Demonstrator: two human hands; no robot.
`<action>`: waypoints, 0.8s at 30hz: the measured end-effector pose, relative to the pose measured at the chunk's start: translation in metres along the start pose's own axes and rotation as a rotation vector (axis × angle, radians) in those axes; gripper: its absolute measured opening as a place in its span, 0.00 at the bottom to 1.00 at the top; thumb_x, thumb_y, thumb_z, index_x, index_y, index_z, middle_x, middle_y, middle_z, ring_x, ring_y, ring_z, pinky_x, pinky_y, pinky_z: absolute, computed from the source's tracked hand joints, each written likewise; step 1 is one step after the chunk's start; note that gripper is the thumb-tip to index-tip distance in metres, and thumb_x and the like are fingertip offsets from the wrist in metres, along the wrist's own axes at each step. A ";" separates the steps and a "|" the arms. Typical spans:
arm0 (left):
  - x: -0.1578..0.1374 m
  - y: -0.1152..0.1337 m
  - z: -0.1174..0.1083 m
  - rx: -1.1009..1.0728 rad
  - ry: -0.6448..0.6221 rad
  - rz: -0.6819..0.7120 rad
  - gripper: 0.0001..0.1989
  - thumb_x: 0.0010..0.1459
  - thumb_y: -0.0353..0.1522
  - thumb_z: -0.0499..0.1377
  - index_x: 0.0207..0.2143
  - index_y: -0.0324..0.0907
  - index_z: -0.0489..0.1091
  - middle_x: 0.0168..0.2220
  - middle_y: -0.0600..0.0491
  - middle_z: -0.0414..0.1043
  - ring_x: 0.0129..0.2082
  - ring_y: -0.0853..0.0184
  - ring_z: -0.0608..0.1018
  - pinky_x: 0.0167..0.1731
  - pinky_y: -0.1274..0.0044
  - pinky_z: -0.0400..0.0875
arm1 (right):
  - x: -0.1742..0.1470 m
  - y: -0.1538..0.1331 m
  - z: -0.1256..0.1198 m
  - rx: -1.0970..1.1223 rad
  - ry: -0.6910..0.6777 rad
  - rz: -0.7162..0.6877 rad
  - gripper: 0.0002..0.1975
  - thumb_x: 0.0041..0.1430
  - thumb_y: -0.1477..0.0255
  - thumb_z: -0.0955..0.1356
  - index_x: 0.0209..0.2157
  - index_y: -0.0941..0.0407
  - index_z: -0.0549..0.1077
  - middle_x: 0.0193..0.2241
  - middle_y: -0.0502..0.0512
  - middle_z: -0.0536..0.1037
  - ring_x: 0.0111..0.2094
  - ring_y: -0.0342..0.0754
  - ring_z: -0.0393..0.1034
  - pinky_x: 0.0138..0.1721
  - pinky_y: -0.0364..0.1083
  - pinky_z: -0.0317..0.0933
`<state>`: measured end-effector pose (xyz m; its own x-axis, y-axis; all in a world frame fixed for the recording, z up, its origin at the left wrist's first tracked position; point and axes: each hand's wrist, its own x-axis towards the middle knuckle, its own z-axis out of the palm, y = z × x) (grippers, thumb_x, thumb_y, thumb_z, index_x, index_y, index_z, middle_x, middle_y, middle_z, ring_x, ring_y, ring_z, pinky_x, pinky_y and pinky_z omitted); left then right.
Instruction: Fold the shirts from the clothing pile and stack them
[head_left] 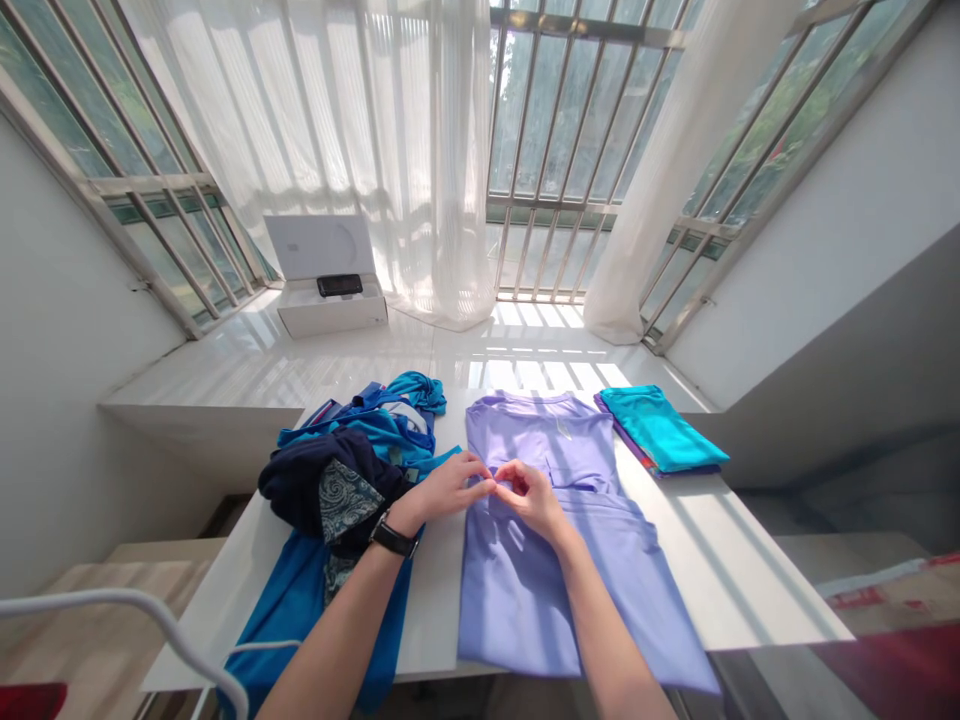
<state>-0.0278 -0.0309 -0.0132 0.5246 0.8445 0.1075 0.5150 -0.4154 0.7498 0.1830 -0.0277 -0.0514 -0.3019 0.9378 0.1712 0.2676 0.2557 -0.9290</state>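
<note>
Holding left hand (454, 484) and right hand (529, 497) tip to tip over a lavender shirt (521, 585), laid on a white table (750, 590) between a clothes heap (356, 490) and a folded turquoise garment (660, 430). Curving thumbs and fingers inward; impossible to tell whether pinching the shirt.

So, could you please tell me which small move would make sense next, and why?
Perhaps the left hand and right hand should part and smooth the lavender shirt: creases cross its middle, and both hands meet by its left side. The teal garment to the right already looks neatly folded.
</note>
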 end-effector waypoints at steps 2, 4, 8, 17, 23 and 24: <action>-0.001 -0.003 0.000 -0.072 -0.045 0.047 0.18 0.60 0.48 0.64 0.39 0.43 0.75 0.47 0.47 0.74 0.48 0.60 0.75 0.52 0.72 0.69 | 0.000 -0.001 -0.001 0.044 0.033 0.011 0.14 0.54 0.58 0.73 0.33 0.53 0.74 0.23 0.46 0.71 0.20 0.41 0.54 0.22 0.43 0.50; -0.001 -0.006 0.001 -0.081 -0.065 0.045 0.19 0.54 0.48 0.68 0.37 0.43 0.73 0.46 0.49 0.74 0.46 0.60 0.75 0.49 0.72 0.70 | 0.000 -0.003 -0.002 0.057 0.051 0.012 0.14 0.54 0.58 0.73 0.34 0.53 0.74 0.23 0.46 0.71 0.20 0.41 0.55 0.22 0.43 0.52; 0.000 -0.008 0.005 0.118 0.056 -0.064 0.17 0.60 0.46 0.65 0.32 0.42 0.71 0.42 0.48 0.73 0.42 0.60 0.75 0.44 0.71 0.70 | 0.000 -0.008 -0.002 -0.027 0.103 -0.050 0.11 0.55 0.62 0.72 0.37 0.52 0.74 0.26 0.48 0.74 0.21 0.42 0.61 0.24 0.44 0.59; 0.000 0.006 0.002 0.295 0.095 -0.246 0.18 0.70 0.42 0.52 0.34 0.43 0.75 0.33 0.51 0.73 0.34 0.64 0.76 0.35 0.76 0.67 | -0.001 -0.007 0.000 -0.154 0.195 -0.213 0.04 0.62 0.67 0.68 0.35 0.52 0.74 0.26 0.51 0.76 0.22 0.46 0.66 0.25 0.47 0.63; -0.004 0.000 -0.004 0.198 -0.113 -0.137 0.14 0.63 0.30 0.54 0.45 0.43 0.77 0.37 0.52 0.76 0.36 0.64 0.76 0.38 0.77 0.69 | -0.001 -0.008 -0.001 -0.152 0.211 -0.180 0.04 0.63 0.69 0.66 0.34 0.50 0.73 0.23 0.52 0.73 0.21 0.49 0.66 0.24 0.50 0.63; -0.004 -0.001 -0.005 0.174 -0.124 -0.130 0.15 0.61 0.28 0.53 0.45 0.43 0.77 0.38 0.52 0.76 0.36 0.65 0.76 0.38 0.77 0.69 | -0.001 -0.009 -0.001 -0.149 0.212 -0.178 0.04 0.63 0.69 0.66 0.34 0.50 0.73 0.22 0.52 0.73 0.21 0.49 0.66 0.24 0.50 0.63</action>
<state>-0.0333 -0.0320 -0.0108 0.5202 0.8511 -0.0712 0.6868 -0.3673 0.6272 0.1821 -0.0305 -0.0432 -0.1626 0.8992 0.4063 0.3634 0.4374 -0.8226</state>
